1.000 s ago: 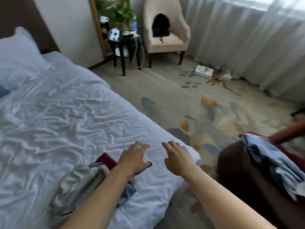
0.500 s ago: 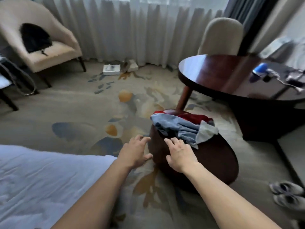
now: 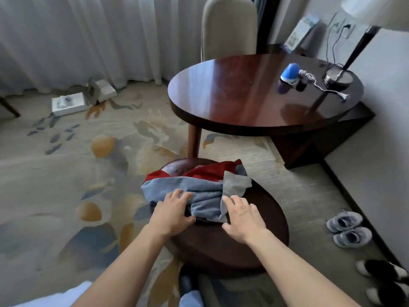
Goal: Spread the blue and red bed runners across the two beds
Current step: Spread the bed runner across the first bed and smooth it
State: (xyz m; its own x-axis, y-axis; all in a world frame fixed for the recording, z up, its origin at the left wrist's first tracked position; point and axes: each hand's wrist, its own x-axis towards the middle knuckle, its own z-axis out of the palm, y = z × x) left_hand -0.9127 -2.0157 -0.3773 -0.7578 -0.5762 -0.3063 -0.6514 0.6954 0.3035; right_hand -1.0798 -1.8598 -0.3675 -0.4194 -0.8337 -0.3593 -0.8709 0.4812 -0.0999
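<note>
The blue and red bed runner (image 3: 199, 189) lies bunched in a heap on a low, dark round stool (image 3: 254, 244), blue folds toward the person, red behind. The left hand (image 3: 171, 212) rests on the heap's near left side, fingers spread and slightly bent onto the blue cloth. The right hand (image 3: 242, 217) sits at the near right edge, fingers splayed; whether they actually touch the cloth is hard to tell. Neither hand grips anything. Beyond stands a round wooden worktop (image 3: 243, 103).
</note>
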